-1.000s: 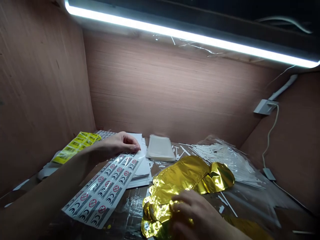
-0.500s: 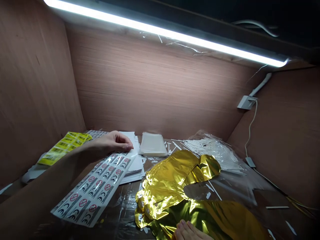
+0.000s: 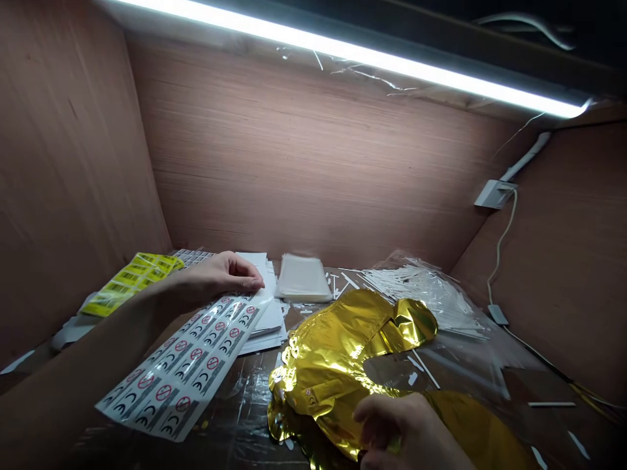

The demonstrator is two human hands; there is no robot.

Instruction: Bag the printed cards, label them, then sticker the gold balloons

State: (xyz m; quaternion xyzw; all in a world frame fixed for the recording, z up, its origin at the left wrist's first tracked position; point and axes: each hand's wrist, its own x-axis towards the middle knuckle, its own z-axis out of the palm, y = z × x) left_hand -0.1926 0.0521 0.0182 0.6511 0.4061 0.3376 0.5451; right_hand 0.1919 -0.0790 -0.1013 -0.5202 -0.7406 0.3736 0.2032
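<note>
My left hand (image 3: 220,277) reaches forward and pinches the far corner of a long sticker sheet (image 3: 183,365) printed with red prohibition signs and black marks. The sheet slopes down toward me over the table. My right hand (image 3: 409,431) is at the bottom edge, fingers curled on a crumpled gold foil balloon (image 3: 343,365) that lies flat in the middle of the table.
Yellow barcode labels (image 3: 130,281) lie at the far left. A stack of white paper sheets (image 3: 267,316) and a pile of clear bags (image 3: 301,277) sit behind. White sticks in clear plastic (image 3: 426,290) lie at the right. A cable (image 3: 499,261) hangs on the right wall.
My right hand dropped almost out of view, then came back up onto the near part of the gold foil. The left hand kept its pinch on the sticker sheet.
</note>
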